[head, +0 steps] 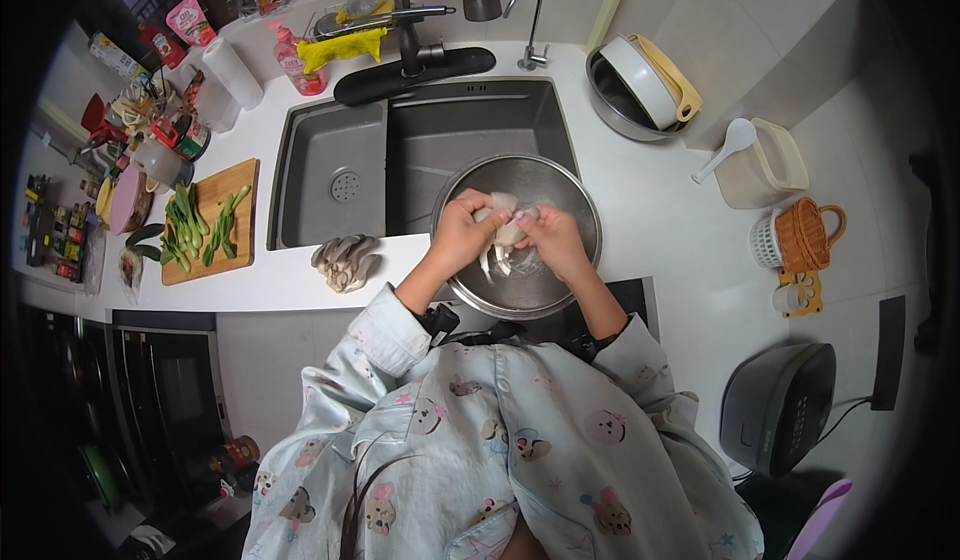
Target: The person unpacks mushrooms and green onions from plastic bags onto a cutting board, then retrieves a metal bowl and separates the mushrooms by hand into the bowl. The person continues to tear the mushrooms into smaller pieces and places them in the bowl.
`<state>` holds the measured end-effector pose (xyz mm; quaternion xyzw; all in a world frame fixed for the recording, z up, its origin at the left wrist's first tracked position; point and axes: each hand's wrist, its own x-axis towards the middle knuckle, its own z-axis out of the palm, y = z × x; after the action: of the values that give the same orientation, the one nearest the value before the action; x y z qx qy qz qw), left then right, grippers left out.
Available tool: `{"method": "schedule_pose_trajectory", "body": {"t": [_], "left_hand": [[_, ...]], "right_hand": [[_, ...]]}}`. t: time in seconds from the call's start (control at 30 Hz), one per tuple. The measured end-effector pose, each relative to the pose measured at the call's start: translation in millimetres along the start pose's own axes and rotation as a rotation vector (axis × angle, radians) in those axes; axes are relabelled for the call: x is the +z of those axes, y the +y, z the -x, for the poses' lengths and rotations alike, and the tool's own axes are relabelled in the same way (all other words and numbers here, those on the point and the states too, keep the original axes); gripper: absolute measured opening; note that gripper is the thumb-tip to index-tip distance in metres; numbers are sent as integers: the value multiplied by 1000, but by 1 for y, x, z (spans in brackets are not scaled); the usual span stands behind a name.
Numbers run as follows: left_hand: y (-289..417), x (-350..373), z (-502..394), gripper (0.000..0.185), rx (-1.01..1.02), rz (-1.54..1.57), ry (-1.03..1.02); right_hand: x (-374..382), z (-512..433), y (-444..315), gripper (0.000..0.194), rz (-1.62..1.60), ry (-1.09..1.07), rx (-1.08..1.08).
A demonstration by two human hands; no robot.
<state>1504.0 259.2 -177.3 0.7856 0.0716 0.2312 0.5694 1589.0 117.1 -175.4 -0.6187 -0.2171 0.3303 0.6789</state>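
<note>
Over a round stainless steel bowl, my left hand and my right hand pinch a pale oyster mushroom piece between thumbs and fingers. Thin white strips of the mushroom hang down towards the bowl's inside. The bowl stands at the front edge of the sink and partly covers its larger basin. To the left of the bowl, a cluster of grey-capped oyster mushrooms lies on the white counter, touched by neither hand.
Leafy green bok choy lies on a wooden cutting board at the left. Behind the bowl is a grey double-basin sink with a black faucet. Nested bowls, a wicker basket and a black appliance stand at the right.
</note>
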Motion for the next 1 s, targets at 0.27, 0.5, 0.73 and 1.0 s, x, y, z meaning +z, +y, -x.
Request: {"method": "schedule_pose_trajectory", "body": {"t": [0.27,0.5,0.73,1.0], "left_hand": [[-15,-25,0,25,-306,132,223],[-17,-43,-2,29,-250,57,390],[2,-28,-3,22,-297,257,187],[15,-17,-2,17,-401,407,43]], "right_hand": [[-30,-3,-15,14,49,250,-27],[-66,1,-40,15,118,284,-19],[-41,-9,-23,43,461,88,123],[-2,10,-27,57,571,-136,-192]]}}
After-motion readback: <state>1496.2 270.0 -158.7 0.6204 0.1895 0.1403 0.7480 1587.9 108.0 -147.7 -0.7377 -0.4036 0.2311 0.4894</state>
